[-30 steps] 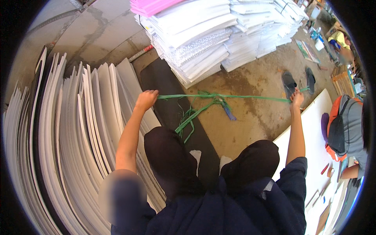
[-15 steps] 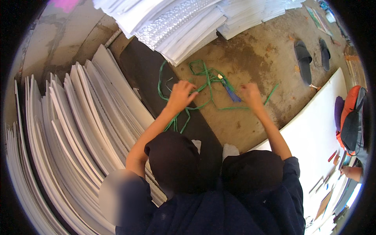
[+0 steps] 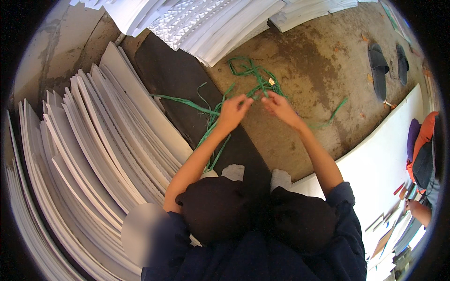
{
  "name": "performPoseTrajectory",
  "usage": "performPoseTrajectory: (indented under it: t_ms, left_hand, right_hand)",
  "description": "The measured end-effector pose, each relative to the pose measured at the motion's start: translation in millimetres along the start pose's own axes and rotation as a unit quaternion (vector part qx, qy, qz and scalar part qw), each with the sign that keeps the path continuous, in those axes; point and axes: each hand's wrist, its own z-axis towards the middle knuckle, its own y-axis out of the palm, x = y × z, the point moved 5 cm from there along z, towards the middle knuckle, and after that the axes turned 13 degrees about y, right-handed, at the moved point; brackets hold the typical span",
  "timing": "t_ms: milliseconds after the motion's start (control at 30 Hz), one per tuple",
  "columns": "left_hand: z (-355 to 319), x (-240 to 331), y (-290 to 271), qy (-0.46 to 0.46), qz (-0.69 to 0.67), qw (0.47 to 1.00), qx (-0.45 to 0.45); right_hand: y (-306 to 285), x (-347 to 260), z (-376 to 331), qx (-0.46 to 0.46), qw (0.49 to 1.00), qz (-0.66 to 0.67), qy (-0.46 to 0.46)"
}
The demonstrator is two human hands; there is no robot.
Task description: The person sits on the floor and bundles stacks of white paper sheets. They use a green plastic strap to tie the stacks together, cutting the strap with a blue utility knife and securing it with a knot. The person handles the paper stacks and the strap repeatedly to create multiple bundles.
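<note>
Green plastic string [image 3: 253,71] lies in a loose tangle on the floor, with more strands trailing over the dark strip at left. My left hand [image 3: 236,110] is closed with its fingertips pinching the string at the tangle's near side. Close beside it, my right hand [image 3: 281,108] has its fingertips drawn together on the same string. The two hands are a short gap apart and slightly blurred. Behind them a small pale tag-like piece [image 3: 271,81] shows among the strands. A loose string end runs out to the right of my right hand.
White sheets [image 3: 108,126] stand on edge in a long row at left. More white textured sheets [image 3: 201,28] are stacked ahead. A pair of black slippers [image 3: 378,70] lies far right, beyond a white board [image 3: 365,145]. Another person's hand [image 3: 418,210] shows at the right edge.
My hands have come closer together, from apart to nearly meeting at the string. The strands at left have shifted outward, and the blue piece by the tangle is no longer plainly visible.
</note>
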Motion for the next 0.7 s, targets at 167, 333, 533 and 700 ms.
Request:
performPoseTrajectory:
  t_ms: [167, 333, 533, 700]
  left_hand:
    - [-21, -57, -91, 0.021, -0.078, 0.932, 0.353]
    - [-67, -103, -170, -0.064, 0.131, 0.903, 0.405]
    - [-47, -72, -154, -0.049, 0.393, 0.882, 0.254]
    - [13, 30, -113, 0.202, 0.368, 0.902, 0.096]
  right_hand:
    - [-122, 11, -47, 0.219, 0.974, 0.050, -0.024]
    - [-255, 70, -129, 0.447, 0.826, 0.336, -0.066]
    - [-270, 63, -174, 0.433, 0.859, 0.245, -0.122]
    - [-192, -41, -187, 0.296, 0.928, 0.151, -0.170]
